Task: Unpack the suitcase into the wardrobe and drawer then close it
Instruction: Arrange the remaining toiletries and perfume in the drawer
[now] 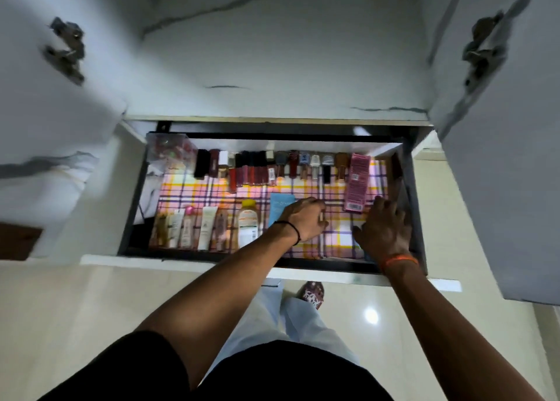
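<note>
The wardrobe drawer (303,262) is pulled out below the open wardrobe, and a pink checked cloth (309,188) lines it. My left hand (304,220) is inside it, knuckles up and fingers curled, beside a blue packet (280,208). Whether it holds anything is hidden. My right hand (383,229) reaches in at the right end. Its fingers are spread, near the lower end of a pink box (357,182) and the drawer's right wall. No suitcase is in view.
Small bottles and lipsticks (266,167) line the drawer's back. Tubes and a yellow-capped bottle (248,222) stand along its front left. Both wardrobe doors (500,173) hang open at either side. The shelf (272,67) above is bare. My legs stand on the tiled floor (75,303).
</note>
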